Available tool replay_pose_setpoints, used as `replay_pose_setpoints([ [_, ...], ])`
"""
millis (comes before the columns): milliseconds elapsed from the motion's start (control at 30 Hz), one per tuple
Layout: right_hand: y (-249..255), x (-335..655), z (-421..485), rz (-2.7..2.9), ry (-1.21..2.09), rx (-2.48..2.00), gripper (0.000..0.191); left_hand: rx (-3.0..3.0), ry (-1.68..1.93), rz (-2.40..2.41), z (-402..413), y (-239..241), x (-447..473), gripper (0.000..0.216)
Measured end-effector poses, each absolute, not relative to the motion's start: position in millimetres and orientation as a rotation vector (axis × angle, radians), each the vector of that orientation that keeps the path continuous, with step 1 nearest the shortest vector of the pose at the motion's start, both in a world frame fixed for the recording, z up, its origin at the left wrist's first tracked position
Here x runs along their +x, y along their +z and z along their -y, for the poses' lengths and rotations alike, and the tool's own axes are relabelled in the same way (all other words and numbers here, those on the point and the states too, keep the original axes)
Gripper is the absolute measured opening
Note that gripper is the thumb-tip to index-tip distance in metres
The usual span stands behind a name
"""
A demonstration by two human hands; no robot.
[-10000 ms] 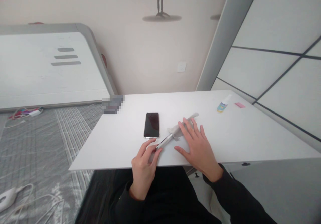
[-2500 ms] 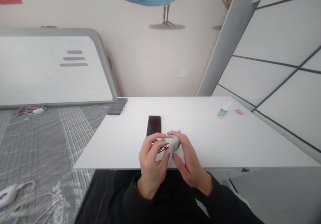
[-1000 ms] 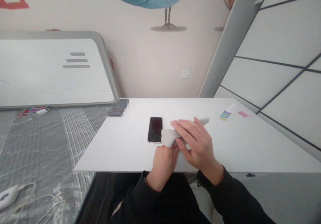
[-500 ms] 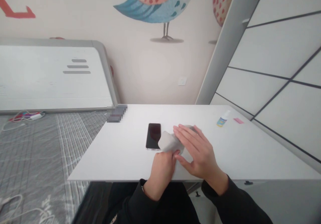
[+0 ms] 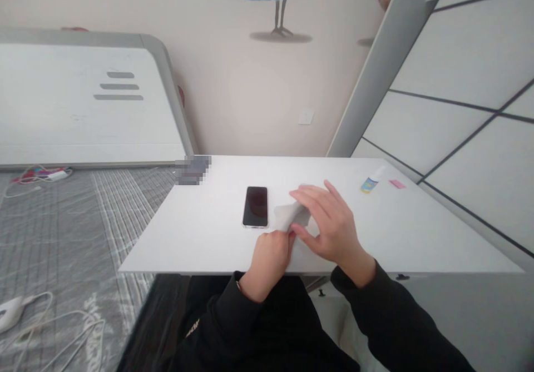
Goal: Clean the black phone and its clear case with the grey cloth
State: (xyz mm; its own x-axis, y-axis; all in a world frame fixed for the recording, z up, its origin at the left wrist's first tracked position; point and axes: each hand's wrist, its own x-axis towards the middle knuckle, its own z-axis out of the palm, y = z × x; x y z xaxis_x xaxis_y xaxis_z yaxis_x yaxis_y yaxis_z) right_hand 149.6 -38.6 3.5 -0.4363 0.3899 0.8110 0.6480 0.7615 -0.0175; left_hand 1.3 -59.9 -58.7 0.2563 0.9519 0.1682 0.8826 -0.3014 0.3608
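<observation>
A black phone (image 5: 255, 206) lies face up on the white table (image 5: 417, 233). Just right of it is a crumpled grey cloth (image 5: 287, 214). My right hand (image 5: 331, 224) lies over the cloth, fingers stretched across its top and thumb under it, pinching it. My left hand (image 5: 270, 254) is curled closed at the table's front edge, right under the cloth and touching it. What it grips is hidden by the cloth and the fingers.
A small bottle with a blue and yellow label (image 5: 369, 182) and a flat pink item (image 5: 397, 183) lie at the table's far right. A blurred dark object (image 5: 192, 170) sits at the far left corner. Left of the table, white cables (image 5: 50, 327) lie on a grey bed cover.
Ten seconds ago my left hand held a slim silvery object, and the cloth now covers it. My right hand has been rubbing the cloth back and forth. The phone has not moved.
</observation>
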Motion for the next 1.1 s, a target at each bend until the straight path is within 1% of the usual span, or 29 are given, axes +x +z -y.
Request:
replay_pose_setpoints([
  [100, 5.5, 148.2, 34.9, 2.011, -0.353, -0.819, 0.03, 2.314, 0.502, -1.762, 60.7, -56.6, 2.0, 0.024],
  [200, 6.7, 145.9, 32.7, 2.036, -0.384, -0.746, 0.019, 2.331, 0.491, -1.742, 61.6, -55.7, 1.7, 0.019],
  [333, 7.4, 141.4, 34.4, 1.959, -0.43, -0.897, 0.025, 2.336, 0.512, -1.741, 61.2, -55.0, 0.4, 0.022],
  [433, 7.8, 138.0, 36.6, 1.938, -0.394, -0.886, 0.015, 2.342, 0.519, -1.728, 60.5, -54.7, -0.1, 0.023],
  [567, 7.7, 138.1, 35.6, 2.015, -0.43, -0.799, 0.016, 2.35, 0.528, -1.72, 59.6, -56.0, 0.0, 0.024],
  [767, 1.1, 136.3, 35.3, 1.973, -0.433, -0.864, 0.025, 2.353, 0.479, -1.711, 57.9, -57.3, 0.1, 0.018],
  [900, -5.1, 135.5, 33.7, 1.92, -0.445, -0.895, 0.042, 2.328, 0.465, -1.746, 57.8, -56.7, 1.4, 0.022],
  [1033, -10.1, 133.1, 33.5, 1.971, -0.418, -0.836, 0.057, 2.307, 0.456, -1.75, 57.4, -57.1, 2.9, 0.016],
  [1100, -11.8, 133.1, 33.1, 1.979, -0.393, -0.829, 0.064, 2.289, 0.464, -1.757, 57.9, -56.8, 2.6, 0.018],
])
